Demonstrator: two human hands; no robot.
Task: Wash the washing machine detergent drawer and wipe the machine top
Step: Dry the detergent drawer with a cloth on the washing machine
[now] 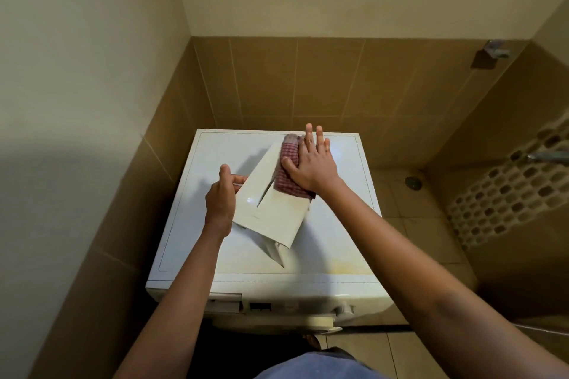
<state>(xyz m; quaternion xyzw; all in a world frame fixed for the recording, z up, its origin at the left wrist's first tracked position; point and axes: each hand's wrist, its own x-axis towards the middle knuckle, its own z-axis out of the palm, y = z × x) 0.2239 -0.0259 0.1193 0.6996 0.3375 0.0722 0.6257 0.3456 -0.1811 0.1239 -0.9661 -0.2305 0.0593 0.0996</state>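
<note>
1. Head view, setting: a narrow alcove is recorded, with tan wall tiles below cream plaster. The washing machine top [332, 224] fills the centre, and a wall tap [495, 52] is noted at upper right.
2. Location: the detergent drawer [271, 212] is out of the machine and held tilted over the middle of the top. Its slot [224, 301] in the front panel stands vacant.
3. Hands: the drawer's left edge is gripped by the left hand [220, 197], fingers curled round it. A red checked cloth [289, 172] is pressed flat against the drawer's far end by the right hand [311, 163], fingers straight and spread.
4. Progress: the drawer stage is judged to be under way. Whether rinsing was done cannot be told. A yellowish stain [348, 268] near the front edge suggests the top is not yet wiped; refitting also remains.
5. Condition: the drawer's visible face is pale, smooth and glossy, with 1 narrow slit. No residue is evident on it.
</note>
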